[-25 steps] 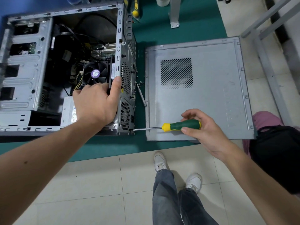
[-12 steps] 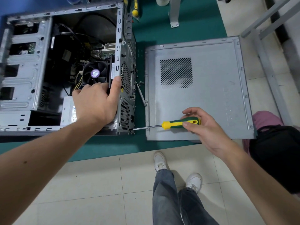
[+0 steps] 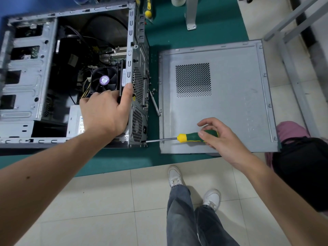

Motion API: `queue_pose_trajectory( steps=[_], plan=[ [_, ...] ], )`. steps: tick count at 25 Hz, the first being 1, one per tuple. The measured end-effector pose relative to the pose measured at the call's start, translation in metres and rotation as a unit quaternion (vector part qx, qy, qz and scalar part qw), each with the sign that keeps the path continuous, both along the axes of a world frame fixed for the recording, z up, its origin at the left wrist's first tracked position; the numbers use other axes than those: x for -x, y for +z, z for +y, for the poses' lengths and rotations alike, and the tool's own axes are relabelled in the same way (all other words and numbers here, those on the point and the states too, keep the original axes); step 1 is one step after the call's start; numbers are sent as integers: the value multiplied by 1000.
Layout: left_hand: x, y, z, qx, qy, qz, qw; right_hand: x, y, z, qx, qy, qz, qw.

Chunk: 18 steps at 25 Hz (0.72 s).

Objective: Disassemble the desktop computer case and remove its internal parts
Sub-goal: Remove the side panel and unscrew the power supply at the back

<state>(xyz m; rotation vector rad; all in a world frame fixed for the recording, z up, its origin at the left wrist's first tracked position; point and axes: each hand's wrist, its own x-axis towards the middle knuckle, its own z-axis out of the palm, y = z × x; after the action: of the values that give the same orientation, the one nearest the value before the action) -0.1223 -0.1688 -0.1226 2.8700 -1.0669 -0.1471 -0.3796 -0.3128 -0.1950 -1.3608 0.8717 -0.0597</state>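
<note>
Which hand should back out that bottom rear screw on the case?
Right. The right hand already holds the screwdriver, tip at the case's lower rear corner. The left hand grips the rear edge, bracing it.

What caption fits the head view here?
Left hand braces the open computer case while right hand holds a screwdriver at its rear corner.

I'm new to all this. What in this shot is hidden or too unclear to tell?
- The screw at the screwdriver tip: too small in the head view.
- Left hand fingertips: hidden behind the case rim, and the hand covers part of the power supply.
- Fan label text: blurred.
- Second screwdriver: cut off by the top edge.
- Right hand palm: turned away.
</note>
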Motion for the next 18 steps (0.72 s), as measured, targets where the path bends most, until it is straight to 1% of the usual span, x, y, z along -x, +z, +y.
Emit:
queue_pose_trajectory(
  steps=[2,4,7,9,10,14,17,18],
  plan=[
    [0,0,0,0,0,0,1000,3,2,-1,-64,-32,-30,997],
    [0,0,0,3,-1,2,1000,5,1,0,-116,-46,-38,991],
    [1,1,0,8,-3,1,1000,1,-1,3,-113,-46,-7,992],
    [1,1,-1,10,-3,1,1000,-2,1,5,-65,-5,49,997],
    [0,1,-1,10,-2,1,1000,-2,1,5,-43,11,63,997],
    [0,1,-2,12,-5,2,1000,3,3,0,-51,-3,14,999],
    [0,1,-1,10,-4,2,1000,5,1,1,-98,-33,-25,994],
    [1,1,-1,10,-4,1,1000,5,1,1,-104,-41,-26,993]
  ],
)
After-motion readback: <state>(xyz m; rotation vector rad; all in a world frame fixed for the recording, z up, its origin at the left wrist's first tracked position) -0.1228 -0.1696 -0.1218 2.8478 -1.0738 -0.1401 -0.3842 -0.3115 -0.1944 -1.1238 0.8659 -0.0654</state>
